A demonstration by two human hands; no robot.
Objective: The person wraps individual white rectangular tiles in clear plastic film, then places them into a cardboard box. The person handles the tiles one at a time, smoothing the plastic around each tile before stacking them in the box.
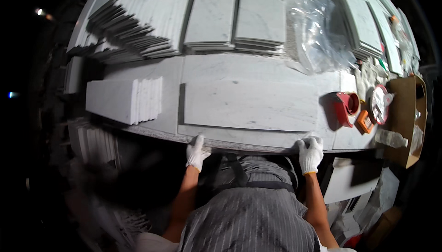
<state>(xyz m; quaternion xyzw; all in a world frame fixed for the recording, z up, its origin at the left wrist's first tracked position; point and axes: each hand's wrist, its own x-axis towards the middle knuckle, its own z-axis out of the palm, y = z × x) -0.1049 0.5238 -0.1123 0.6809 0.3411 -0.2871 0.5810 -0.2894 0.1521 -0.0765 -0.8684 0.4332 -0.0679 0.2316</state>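
Observation:
A long pale grey-veined stone slab [251, 107] lies flat on the worktable, a short way back from the front edge. Both my hands are in white knit gloves at that table edge [248, 149]. My left hand [196, 153] is closed at the edge, its tip over the rim, with the other fingers partly hidden below. A small pale piece shows beside it, too unclear to name. Farther right, my right hand [311, 154] has its fingers curled over the rim. Neither hand touches the slab.
Shorter stone pieces [122, 100] stand in a row at left. Stacked slabs [209, 14] fill the back, with clear plastic wrap [317, 31] beside them. At right are a red tape dispenser [343, 109], an orange box [365, 122], a plastic bottle [390, 137] and a cardboard box [401, 118].

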